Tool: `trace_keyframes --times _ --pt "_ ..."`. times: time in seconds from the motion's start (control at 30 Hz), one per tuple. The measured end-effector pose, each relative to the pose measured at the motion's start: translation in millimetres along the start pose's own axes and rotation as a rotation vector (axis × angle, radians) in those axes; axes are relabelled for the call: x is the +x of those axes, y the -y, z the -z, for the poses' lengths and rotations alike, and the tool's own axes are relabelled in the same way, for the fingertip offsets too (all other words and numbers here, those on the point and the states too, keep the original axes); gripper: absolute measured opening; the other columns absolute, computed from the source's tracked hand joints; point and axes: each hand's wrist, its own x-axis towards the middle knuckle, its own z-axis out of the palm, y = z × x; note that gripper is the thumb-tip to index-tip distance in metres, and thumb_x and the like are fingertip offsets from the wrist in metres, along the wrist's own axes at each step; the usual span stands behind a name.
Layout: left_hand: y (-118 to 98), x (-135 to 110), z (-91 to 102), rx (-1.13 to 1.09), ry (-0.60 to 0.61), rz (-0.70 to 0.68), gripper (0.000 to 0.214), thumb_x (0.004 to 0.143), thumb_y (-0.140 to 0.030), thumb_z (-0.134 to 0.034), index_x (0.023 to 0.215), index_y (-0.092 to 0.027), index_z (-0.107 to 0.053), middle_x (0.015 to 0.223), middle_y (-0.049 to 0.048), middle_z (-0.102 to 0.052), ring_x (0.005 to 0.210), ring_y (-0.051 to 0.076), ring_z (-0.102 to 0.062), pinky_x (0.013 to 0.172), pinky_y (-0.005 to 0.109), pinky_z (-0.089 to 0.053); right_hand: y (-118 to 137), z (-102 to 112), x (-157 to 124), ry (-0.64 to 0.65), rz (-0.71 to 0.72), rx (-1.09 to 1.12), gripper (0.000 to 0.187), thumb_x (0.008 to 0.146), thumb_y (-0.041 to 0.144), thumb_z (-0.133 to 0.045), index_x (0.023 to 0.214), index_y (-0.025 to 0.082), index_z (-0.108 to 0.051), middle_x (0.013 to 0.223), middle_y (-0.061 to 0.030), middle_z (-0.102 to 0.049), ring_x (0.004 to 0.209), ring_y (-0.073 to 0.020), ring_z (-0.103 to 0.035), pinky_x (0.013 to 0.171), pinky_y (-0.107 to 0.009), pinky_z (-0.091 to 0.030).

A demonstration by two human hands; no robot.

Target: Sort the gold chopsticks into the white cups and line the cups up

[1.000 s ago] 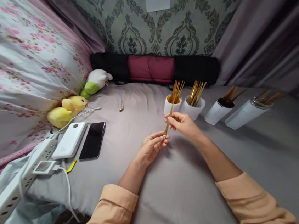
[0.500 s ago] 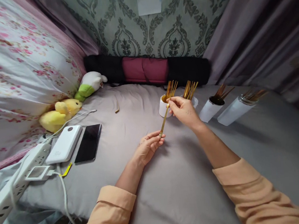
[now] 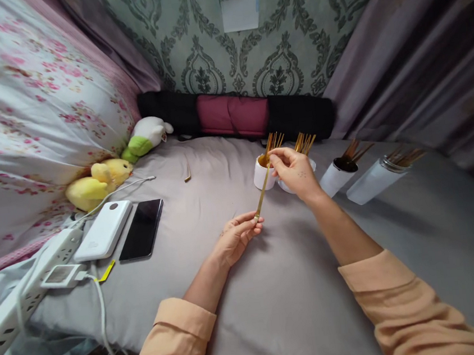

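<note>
Pressure should be light and straight, lest the thin golden strip [image 3: 262,198] bend. The left hand [image 3: 238,236], fingers half curled and thumb closed, pinches its lower end; from there it slants up and rightward to the right hand [image 3: 294,172], whose thumb and forefinger pinch its upper end before a white cup [image 3: 260,177].

Stick [image 3: 262,193]: glossy, metallic-looking. Sheet [image 3: 210,203]: matt, creased cloth. Phone screen [image 3: 141,230]: smooth, glossy. Power bank [image 3: 104,232]: plastic.

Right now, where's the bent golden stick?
The bent golden stick lies left of centre in the head view, on grey fabric, between the yellow plush toy and the leftmost white cup.
</note>
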Motion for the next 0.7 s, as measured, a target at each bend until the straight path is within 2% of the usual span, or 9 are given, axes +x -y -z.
trace_keyframes --times 0.17,0.4,0.7 --pt "-0.4 -0.2 -0.2 -0.006 -0.004 0.007 0.029 0.068 -0.009 -0.063 0.097 -0.006 -0.06 0.092 0.0134 -0.064 0.071 0.01 -0.06 0.07 0.02 -0.048 4.0 2.1 -0.9 -0.008 -0.015 0.014 0.028 0.077 0.042 -0.05 0.086 0.017 -0.059 0.073 -0.0035 -0.063 0.062 -0.013 -0.06 0.046 -0.022 -0.047" --pt "-1.6 -1.4 -1.3 -0.015 -0.005 -0.001 0.028 0.069 -0.008 -0.062 0.097 -0.006 -0.061 0.09 0.0133 -0.064 0.07 0.01 -0.06 0.069 0.02 -0.047 -0.7 5.7 -0.1 -0.034 -0.014 0.024 0.027 0.077 0.042 -0.051 0.084 0.017 -0.059 0.069 -0.003 -0.063 0.05 -0.01 -0.055 0.045 -0.023 -0.046" --pt "-1.2 0.2 0.7 -0.054 -0.007 -0.008 0.025 0.069 -0.01 -0.063 0.093 -0.006 -0.061 0.087 0.0119 -0.064 0.07 0.01 -0.06 0.068 0.021 -0.047 -3.5 9.0 0.5 -0.077 -0.025 0.023 0.026 0.075 0.042 -0.053 0.086 0.019 -0.055 0.068 -0.0011 -0.063 0.048 -0.009 -0.055 0.042 -0.021 -0.043"
